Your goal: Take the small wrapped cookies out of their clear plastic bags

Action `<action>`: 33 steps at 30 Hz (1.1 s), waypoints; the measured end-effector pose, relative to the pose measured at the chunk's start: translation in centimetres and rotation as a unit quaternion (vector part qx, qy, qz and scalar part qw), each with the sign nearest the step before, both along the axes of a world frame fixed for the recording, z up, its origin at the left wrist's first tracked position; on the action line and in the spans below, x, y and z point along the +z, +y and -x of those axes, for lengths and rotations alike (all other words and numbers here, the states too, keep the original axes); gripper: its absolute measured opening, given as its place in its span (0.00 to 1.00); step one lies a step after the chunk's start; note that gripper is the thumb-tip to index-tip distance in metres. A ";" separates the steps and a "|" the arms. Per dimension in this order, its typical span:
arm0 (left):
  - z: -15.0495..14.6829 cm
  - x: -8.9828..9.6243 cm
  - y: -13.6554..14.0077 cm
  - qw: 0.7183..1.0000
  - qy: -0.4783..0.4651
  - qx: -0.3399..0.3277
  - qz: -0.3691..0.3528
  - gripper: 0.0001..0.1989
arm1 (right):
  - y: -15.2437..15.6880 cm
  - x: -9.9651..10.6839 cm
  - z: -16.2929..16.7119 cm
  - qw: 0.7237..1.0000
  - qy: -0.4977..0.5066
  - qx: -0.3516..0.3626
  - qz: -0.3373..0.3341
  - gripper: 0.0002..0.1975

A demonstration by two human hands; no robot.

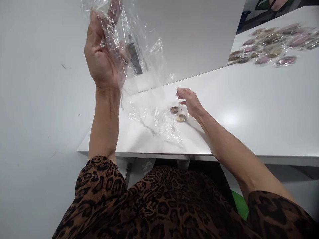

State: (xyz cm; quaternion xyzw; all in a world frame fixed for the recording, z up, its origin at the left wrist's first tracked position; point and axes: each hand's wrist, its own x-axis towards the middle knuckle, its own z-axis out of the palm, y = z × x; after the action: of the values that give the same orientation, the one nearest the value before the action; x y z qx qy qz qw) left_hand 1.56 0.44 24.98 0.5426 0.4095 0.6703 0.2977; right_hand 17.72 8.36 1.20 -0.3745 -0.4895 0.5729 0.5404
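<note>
Raised at the upper left, my left hand point(104, 56) grips a large clear plastic bag point(152, 96) near its top. The bag hangs down, crinkled, with its lower end over the white table. My right hand point(189, 99) hovers at the bag's right side, fingers stretched out and slightly bent, with nothing visible in them. Just left of and below it are a brown oval piece point(174, 110) and a tan oval piece point(181, 118), seemingly in clear wrapping. I cannot tell whether they are inside the bag or on the table.
The white table point(239, 132) stretches to the right. At its far right lies a spread of small clear-wrapped items point(276, 43), brown, tan and pink. A dark object point(134, 56) shows through the bag. Something green point(240, 204) is below the table edge.
</note>
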 end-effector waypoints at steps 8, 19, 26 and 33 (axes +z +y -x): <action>-3.6 -1.2 -2.6 0.997 0.012 -0.070 0.010 0.33 | -2.1 0.4 1.3 0.981 0.077 0.180 -0.005 0.46; 2.6 -11.0 -1.5 0.958 0.108 -0.144 0.223 0.13 | -3.5 1.2 1.4 0.972 0.146 0.183 0.025 0.15; 4.4 -20.3 -2.0 0.863 0.134 -0.291 0.391 0.32 | -4.6 1.9 1.0 0.968 0.110 0.224 0.033 0.19; 5.9 -18.2 -1.9 0.856 0.195 -0.345 0.331 0.15 | -3.2 1.2 0.7 0.984 0.089 0.144 0.060 0.18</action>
State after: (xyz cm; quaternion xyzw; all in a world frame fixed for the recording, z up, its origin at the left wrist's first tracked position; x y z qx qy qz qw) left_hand -4.36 -1.44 6.76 0.6383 0.4431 0.2297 0.5861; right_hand 17.02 5.20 2.41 -0.2794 -0.4530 0.7040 0.4702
